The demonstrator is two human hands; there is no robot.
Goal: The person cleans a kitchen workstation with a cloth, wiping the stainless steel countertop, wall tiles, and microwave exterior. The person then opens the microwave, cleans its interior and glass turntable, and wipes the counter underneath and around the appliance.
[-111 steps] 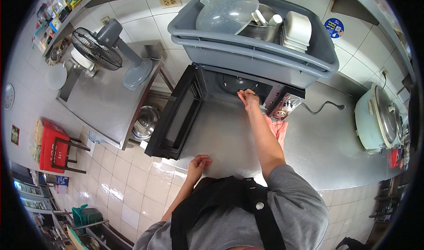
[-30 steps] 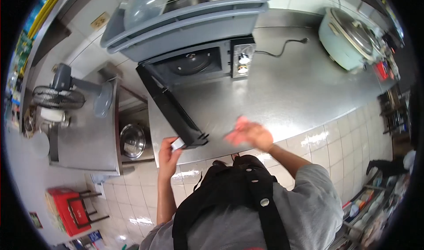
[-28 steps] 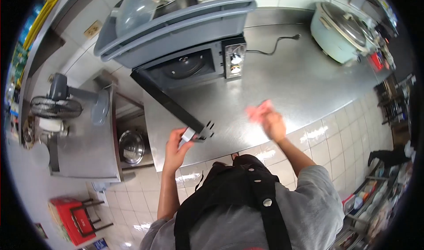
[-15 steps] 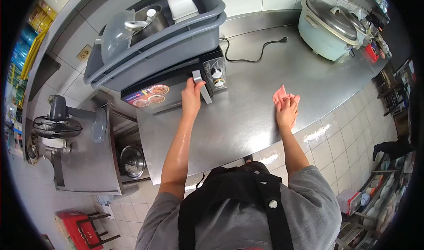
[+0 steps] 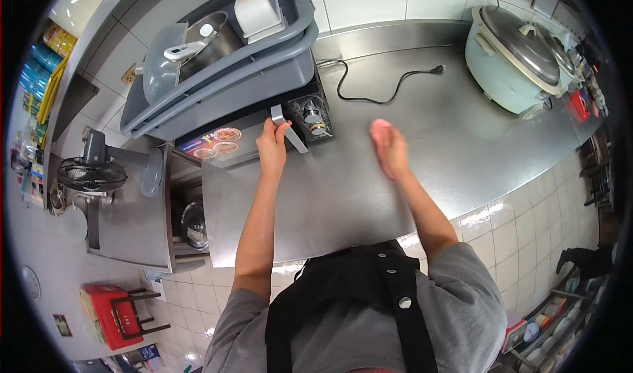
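Below the grey tubs stands a dark microwave point(image 5: 244, 135) with its door closed and a colourful sticker on the door's left part. My left hand point(image 5: 271, 145) is closed on the silver door handle point(image 5: 295, 135), fingers round its upper part. To the right, my right hand point(image 5: 393, 150) is over the steel counter point(image 5: 343, 201), closed on a pink cloth point(image 5: 378, 130), which is slightly blurred. The microwave's knobs, on the panel right of the handle, lie under clear plastic.
Grey tubs point(image 5: 244, 76) holding a pot, a clear lid and white containers rest on the microwave. A black power cord point(image 5: 376, 100) lies on the counter. A pale green rice cooker point(image 5: 508, 63) stands at the right. At the left is a fan point(image 5: 92, 168).
The open microwave door has been swung shut by my left hand. My right hand took up the pink cloth and has moved left with it since half a second ago.
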